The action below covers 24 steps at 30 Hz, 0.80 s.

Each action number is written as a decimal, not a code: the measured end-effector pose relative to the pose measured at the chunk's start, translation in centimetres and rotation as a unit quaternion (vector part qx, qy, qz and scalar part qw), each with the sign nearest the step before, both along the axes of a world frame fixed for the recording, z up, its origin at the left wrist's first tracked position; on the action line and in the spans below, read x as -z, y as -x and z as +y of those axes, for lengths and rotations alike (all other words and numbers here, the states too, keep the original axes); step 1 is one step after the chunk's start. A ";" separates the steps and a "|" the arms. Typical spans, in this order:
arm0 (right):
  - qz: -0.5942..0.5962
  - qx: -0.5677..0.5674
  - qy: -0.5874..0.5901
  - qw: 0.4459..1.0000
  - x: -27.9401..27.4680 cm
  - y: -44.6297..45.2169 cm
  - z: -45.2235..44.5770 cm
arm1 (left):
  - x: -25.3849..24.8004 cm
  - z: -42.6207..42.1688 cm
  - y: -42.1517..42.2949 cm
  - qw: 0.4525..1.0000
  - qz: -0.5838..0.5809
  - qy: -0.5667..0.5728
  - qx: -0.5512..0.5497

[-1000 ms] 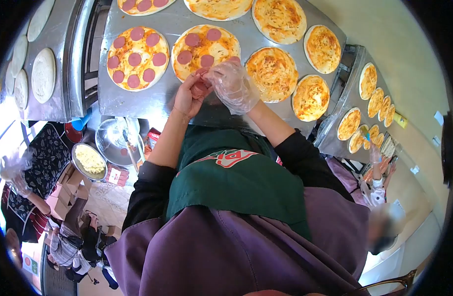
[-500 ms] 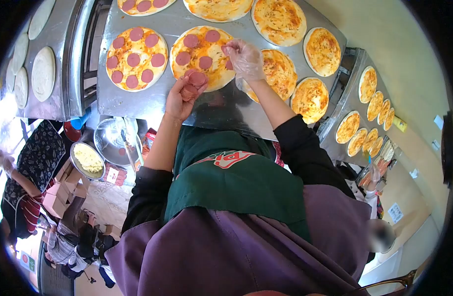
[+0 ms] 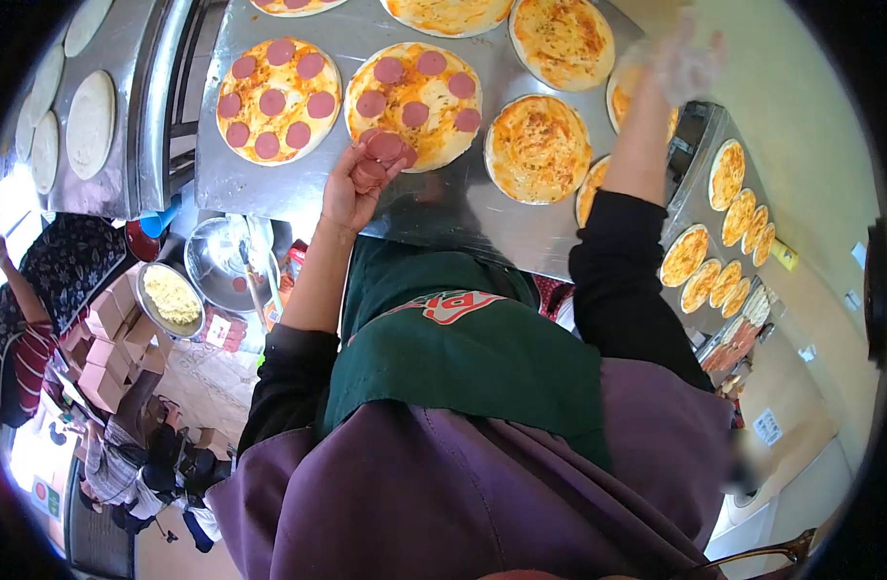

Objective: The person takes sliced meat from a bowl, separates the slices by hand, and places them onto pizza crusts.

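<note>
Several sausage slices [image 3: 385, 147] sit pinched in the left hand [image 3: 349, 198] at the bench's near edge [image 3: 260, 200], likely for easy reach; the right hand [image 3: 688, 68] blurs, its fingers I can't tell.

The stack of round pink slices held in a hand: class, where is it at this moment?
In the head view, left of centre, the stack of round pink slices is in the left hand, overlapping the pizza's near edge.

By the silver bench's [image 3: 540, 240] left edge, pink slices [image 3: 272, 102] dot a yellow-orange pizza [image 3: 296, 97]. The apron [image 3: 463, 377] is green with a red-and-white logo [image 3: 455, 306], the sleeves [image 3: 289, 372] black, the dough [image 3: 90, 124] off-white.
</note>
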State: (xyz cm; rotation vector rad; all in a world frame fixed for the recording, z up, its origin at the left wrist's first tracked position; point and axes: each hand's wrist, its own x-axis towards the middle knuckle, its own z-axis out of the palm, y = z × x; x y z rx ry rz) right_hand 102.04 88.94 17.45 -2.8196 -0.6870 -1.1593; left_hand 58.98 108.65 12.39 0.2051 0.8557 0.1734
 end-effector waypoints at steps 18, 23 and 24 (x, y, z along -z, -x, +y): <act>0.406 -0.528 0.032 0.745 0.9 28.7 10.5 | 0.1 -0.5 0.5 0.998 -0.019 -0.038 0.039; 0.418 -0.548 -0.010 0.725 1.3 29.7 9.7 | 1.4 -0.8 2.4 1.000 -0.018 -0.011 0.008; 0.456 -0.532 -0.024 0.713 1.5 29.9 9.6 | 1.6 -0.7 2.6 1.000 -0.017 -0.018 0.008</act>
